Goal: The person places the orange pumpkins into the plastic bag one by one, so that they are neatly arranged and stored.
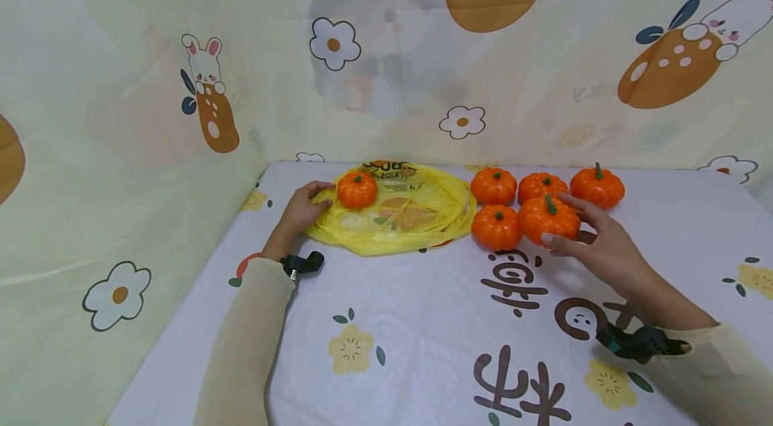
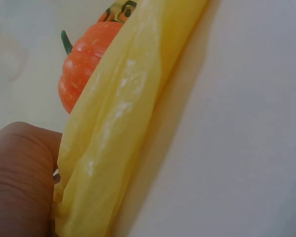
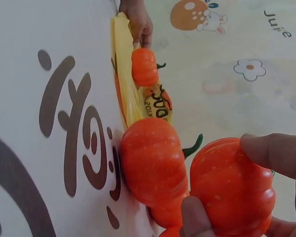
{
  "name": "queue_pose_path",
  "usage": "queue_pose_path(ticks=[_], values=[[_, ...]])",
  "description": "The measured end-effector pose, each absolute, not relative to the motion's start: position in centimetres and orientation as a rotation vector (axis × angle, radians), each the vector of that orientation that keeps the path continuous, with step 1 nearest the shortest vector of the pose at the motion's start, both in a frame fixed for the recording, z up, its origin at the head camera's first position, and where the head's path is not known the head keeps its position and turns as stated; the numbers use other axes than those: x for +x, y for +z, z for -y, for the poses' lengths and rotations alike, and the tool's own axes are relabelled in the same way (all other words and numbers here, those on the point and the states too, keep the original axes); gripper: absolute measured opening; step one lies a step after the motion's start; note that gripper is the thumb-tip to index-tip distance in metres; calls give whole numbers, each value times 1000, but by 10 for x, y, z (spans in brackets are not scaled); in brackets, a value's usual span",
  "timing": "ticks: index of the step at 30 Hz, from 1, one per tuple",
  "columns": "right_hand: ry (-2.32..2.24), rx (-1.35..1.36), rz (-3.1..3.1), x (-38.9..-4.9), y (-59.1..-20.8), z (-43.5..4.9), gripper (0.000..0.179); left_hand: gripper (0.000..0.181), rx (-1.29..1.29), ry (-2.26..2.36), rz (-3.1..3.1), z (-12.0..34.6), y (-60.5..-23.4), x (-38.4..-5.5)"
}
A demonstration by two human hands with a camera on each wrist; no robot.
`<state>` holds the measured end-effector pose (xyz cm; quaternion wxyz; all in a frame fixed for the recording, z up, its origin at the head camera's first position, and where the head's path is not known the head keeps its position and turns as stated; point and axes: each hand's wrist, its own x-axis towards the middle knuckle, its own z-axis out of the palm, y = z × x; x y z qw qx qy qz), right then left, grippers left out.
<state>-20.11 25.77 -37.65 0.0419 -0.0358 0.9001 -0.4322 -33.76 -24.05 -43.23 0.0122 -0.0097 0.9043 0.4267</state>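
A yellow plastic bag [image 1: 417, 228] lies spread on the table, with a small orange toy pumpkin [image 1: 357, 190] on it near its left end. My left hand [image 1: 303, 209] pinches the bag's left edge, close beside that pumpkin; the left wrist view shows the thumb side against the crumpled yellow plastic [image 2: 116, 113]. My right hand [image 1: 600, 245] grips another toy pumpkin [image 1: 546, 221] with a green stem, thumb in front and fingers behind. In the right wrist view this pumpkin [image 3: 232, 185] appears raised beside a neighbouring pumpkin [image 3: 153, 160].
Other toy pumpkins stand by the bag's right end: one at the front [image 1: 496, 227], and a back row with a left one [image 1: 493, 186], a middle one [image 1: 541, 186] and a right one [image 1: 598, 187]. A printed cloth [image 1: 423, 318] covers the table. Patterned curtains [image 1: 386, 97] hang behind and left.
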Motion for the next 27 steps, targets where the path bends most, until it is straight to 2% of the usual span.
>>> queue_pose_path(ticks=[27], values=[[-1300, -243, -2707, -176, -369, -229, 88, 34, -32, 1323, -2825, 242, -433, -339]])
